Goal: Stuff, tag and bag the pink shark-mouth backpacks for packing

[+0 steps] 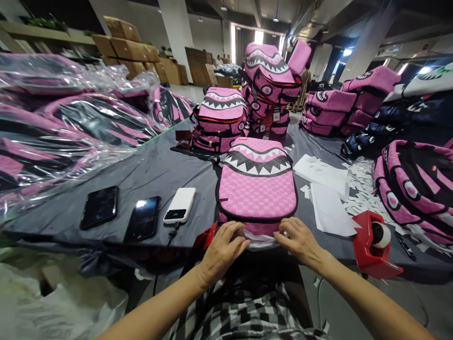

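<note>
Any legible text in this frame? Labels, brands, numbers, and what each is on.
No text can be read.
White power bank: its small display is lit, digits too small to read.
Hang tags on the stacked pink backpacks: print too small.
Small red patch on the pink backpack by both hands: blurred.
Paper sheets, two phones, cardboard boxes: no visible text.

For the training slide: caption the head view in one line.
Both hands, left hand and right hand, press the near edge of a pink checkered shark-mouth backpack on a grey table.
</note>
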{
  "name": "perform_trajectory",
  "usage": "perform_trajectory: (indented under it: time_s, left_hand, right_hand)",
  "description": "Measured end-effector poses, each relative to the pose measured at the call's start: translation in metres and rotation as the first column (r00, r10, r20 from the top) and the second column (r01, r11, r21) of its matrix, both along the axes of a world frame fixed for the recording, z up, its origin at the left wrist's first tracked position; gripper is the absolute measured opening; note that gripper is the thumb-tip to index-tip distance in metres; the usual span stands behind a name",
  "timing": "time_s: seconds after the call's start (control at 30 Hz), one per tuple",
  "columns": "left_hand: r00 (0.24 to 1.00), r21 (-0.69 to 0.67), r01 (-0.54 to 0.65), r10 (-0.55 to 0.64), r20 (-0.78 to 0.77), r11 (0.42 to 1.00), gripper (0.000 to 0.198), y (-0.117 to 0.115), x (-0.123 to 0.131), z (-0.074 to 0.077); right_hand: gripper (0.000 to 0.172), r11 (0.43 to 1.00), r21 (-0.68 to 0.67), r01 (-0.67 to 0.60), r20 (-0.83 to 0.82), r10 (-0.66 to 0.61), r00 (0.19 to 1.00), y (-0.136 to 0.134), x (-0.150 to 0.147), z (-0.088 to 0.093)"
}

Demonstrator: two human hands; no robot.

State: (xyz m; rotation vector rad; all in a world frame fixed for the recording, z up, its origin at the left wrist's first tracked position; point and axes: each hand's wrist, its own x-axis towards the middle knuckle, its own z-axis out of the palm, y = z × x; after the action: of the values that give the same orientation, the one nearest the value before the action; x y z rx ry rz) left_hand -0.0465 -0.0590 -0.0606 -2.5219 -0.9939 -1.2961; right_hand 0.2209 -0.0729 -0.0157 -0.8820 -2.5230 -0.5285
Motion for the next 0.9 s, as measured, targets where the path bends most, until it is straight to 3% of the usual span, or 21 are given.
perform_trajectory:
  time_s: [0.1, 0.17, 0.3, 0.4, 0.5, 0.6, 0.77, 0.9]
  left_hand:
    - [0.961, 0.051, 0.155, -0.139, -0.238, 0.987, 0.029, 0.013, -0.002, 0.007]
    - [0.881, -0.024, 0.273, -0.26, -0.396, 0.962, 0.038, 0.023, -0.001, 0.016]
    - [0.746, -0.173, 0.292, -0.337, -0.575, 0.941, 0.011, 0.037, -0.001, 0.034]
    - [0.701, -0.196, 0.383, -0.422, -0.575, 0.903, 0.009, 0.042, -0.005, 0.046]
    - [0.648, -0.297, 0.515, -0.592, -0.479, 0.804, 0.017, 0.047, -0.005, 0.057]
    - [0.557, -0.427, 0.563, -0.707, -0.437, 0.707, 0.028, 0.053, 0.001, 0.065]
    - [0.336, -0.236, 0.753, -0.667, -0.664, 0.614, 0.019, 0.067, 0.009, 0.067]
    - [0.319, -0.091, 0.832, -0.607, -0.728, 0.547, 0.019, 0.074, 0.006, 0.067]
  right_hand:
    - [0.019, 0.992, 0.022, -0.124, 0.051, 0.123, 0.991, 0.001, 0.003, 0.004]
    - [0.018, 0.982, -0.043, -0.185, 0.143, 0.189, 0.972, 0.006, 0.004, 0.008]
    - [0.012, 0.981, -0.169, -0.096, 0.266, 0.139, 0.954, 0.019, 0.003, 0.021]
    - [0.013, 0.965, -0.256, -0.06, 0.324, 0.144, 0.935, 0.026, 0.002, 0.032]
    - [0.015, 0.938, -0.337, -0.081, 0.331, 0.199, 0.922, 0.03, 0.002, 0.038]
    - [0.013, 0.91, -0.402, -0.101, 0.327, 0.246, 0.912, 0.034, 0.002, 0.042]
    - [0.008, 0.9, -0.429, -0.083, 0.382, 0.264, 0.885, 0.034, -0.004, 0.056]
    - [0.012, 0.869, -0.492, -0.053, 0.419, 0.29, 0.86, 0.031, -0.012, 0.063]
